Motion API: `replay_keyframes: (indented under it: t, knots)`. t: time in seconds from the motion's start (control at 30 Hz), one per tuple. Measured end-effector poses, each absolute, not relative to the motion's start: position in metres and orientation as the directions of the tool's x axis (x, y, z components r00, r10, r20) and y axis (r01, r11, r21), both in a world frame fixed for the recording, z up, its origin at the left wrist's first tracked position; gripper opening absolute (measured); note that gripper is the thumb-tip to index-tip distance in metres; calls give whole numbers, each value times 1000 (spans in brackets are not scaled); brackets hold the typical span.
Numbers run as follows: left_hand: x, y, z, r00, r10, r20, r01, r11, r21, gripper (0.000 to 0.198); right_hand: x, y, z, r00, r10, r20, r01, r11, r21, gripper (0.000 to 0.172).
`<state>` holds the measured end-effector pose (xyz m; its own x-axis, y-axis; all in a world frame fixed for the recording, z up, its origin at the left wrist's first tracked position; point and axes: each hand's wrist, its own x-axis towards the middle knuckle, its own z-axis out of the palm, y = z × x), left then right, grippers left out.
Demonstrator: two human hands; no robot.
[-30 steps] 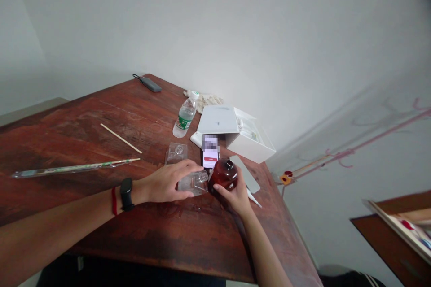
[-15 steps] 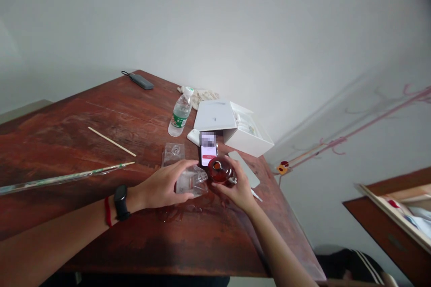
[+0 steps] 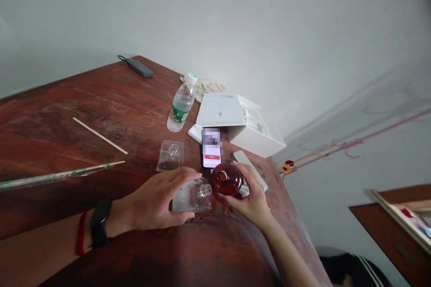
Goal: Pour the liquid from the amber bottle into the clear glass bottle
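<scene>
Left hand (image 3: 155,202): fingers clasping clear square bottle (image 3: 192,197), on its side, threaded neck pointing right. Right hand (image 3: 251,199): fingers gripping round amber bottle (image 3: 226,179), just beside it, near right edge of bench (image 3: 50,130).

Plain room, probably a home: worn reddish wooden bench (image 3: 67,121) set against a white painted wall (image 3: 215,22), with a drinking-water bottle (image 3: 181,106), smartphone (image 3: 212,154) and white cardboard box (image 3: 249,128) just beyond the fingers (image 3: 182,176).
</scene>
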<state>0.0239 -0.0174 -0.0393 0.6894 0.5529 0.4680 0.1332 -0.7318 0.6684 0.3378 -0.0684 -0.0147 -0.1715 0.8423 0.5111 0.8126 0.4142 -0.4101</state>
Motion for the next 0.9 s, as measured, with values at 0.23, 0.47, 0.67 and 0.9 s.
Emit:
replay_keyframes:
  t: [0.23, 0.47, 0.67, 0.9]
  knots:
    - [22, -17, -39, 685, 536, 493, 189, -784, 591, 67, 345, -68, -25, -182, 828, 531, 800, 438, -410, 88]
    - [20, -13, -37, 695, 533, 482, 219, -796, 564, 68, 339, -75, -27, -142, 834, 534, 762, 436, -478, 84]
    - [16, -14, -30, 689, 524, 501, 206, -804, 558, 65, 334, -76, -28, -113, 840, 531, 735, 431, -524, 82]
    - [16, -17, -26, 625, 495, 603, 143, -832, 535, 60, 331, -75, -31, -190, 814, 548, 694, 506, -511, 85]
